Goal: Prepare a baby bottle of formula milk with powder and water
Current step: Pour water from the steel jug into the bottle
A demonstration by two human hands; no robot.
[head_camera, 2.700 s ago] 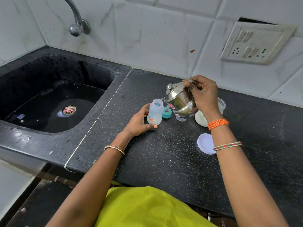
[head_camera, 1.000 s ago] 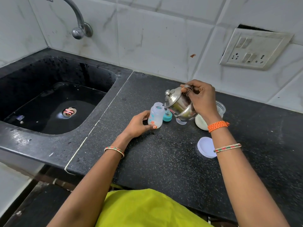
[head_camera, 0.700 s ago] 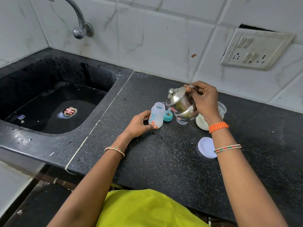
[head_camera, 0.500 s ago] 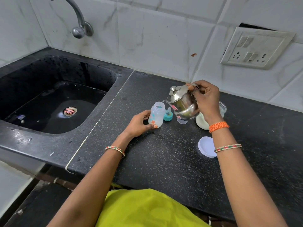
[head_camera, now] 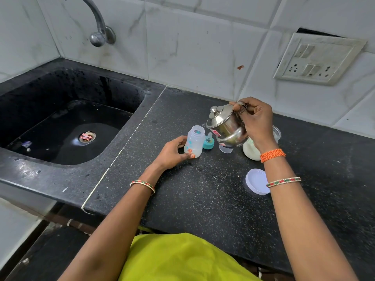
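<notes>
Right hand [head_camera: 256, 122] grips the tilted kettle [head_camera: 225, 126], half-hiding the powder jar [head_camera: 251, 150]; left hand [head_camera: 172, 152] grips the bottle [head_camera: 194, 141].

Your right hand [head_camera: 256, 122] has tipped the steel kettle [head_camera: 226, 127] back toward level over the last second, lid less steeply slanted. Its spout, which was right over the baby bottle [head_camera: 194, 141] mouth, now sits just beside the rim.

A black sink [head_camera: 67, 110] holding shallow water sits at the left of a dark speckled worktop [head_camera: 203, 199], a steel tap [head_camera: 97, 27] arching over its far edge. A grimy switch and socket plate [head_camera: 318, 59] hangs askew on the white-tiled far wall [head_camera: 192, 43], at right.
</notes>
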